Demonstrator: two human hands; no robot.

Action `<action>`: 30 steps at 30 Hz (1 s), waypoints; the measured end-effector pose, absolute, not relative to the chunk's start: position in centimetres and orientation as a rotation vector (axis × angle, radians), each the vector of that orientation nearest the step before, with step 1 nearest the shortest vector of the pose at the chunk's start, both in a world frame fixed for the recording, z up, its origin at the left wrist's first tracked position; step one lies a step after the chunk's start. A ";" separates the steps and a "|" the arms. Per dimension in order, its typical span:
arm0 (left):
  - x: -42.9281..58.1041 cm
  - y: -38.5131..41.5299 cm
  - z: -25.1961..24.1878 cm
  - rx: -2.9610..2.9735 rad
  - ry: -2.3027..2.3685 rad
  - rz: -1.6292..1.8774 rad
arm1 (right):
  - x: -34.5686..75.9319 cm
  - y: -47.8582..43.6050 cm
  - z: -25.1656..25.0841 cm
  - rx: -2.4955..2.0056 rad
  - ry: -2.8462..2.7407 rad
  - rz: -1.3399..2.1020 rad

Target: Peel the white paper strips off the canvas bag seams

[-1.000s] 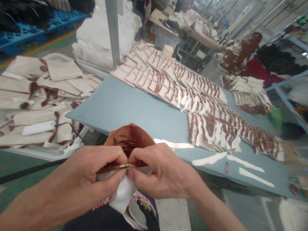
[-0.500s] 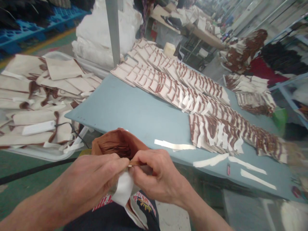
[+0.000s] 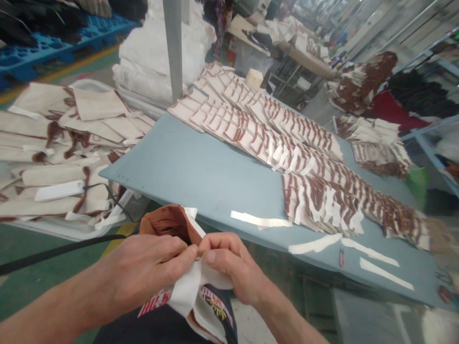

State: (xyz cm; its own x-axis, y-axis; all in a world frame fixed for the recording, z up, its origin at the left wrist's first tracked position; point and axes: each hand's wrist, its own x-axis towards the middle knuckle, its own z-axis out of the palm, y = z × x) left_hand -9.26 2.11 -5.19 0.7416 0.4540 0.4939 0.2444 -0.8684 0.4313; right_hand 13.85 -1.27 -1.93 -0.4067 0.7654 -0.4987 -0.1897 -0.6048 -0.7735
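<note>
My left hand (image 3: 150,267) and my right hand (image 3: 225,267) meet in front of my lap, fingertips pinched together on a white fabric strip (image 3: 184,289) that hangs down between them. Just behind the fingers sits a brown bundle of folded strips (image 3: 167,222), held against my left hand. Both hands are closed on the strip. A blue-grey table (image 3: 201,167) lies right ahead of them.
Rows of overlapping cream pieces with brown trim (image 3: 272,138) cover the table's far side. Loose white strips (image 3: 260,220) lie near its front edge with a small red object (image 3: 341,258). A pile of cream fabric pieces (image 3: 60,143) lies at the left. A grey post (image 3: 174,48) stands behind.
Both hands have dropped lower and closer to me. The brown bundle has slid left and down behind my left hand, and more white strip now shows between the fingers.
</note>
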 end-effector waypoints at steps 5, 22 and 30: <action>-9.1 1.7 -5.1 2.514 0.545 0.784 | 13.8 -1.4 -2.3 -1.263 -0.861 2.025; -8.1 2.1 -3.3 2.407 0.577 0.730 | 15.1 -2.2 -0.5 -1.111 -1.937 0.869; -8.4 1.0 -3.0 1.716 0.586 0.537 | 14.0 -2.3 -2.2 -1.010 -1.261 1.646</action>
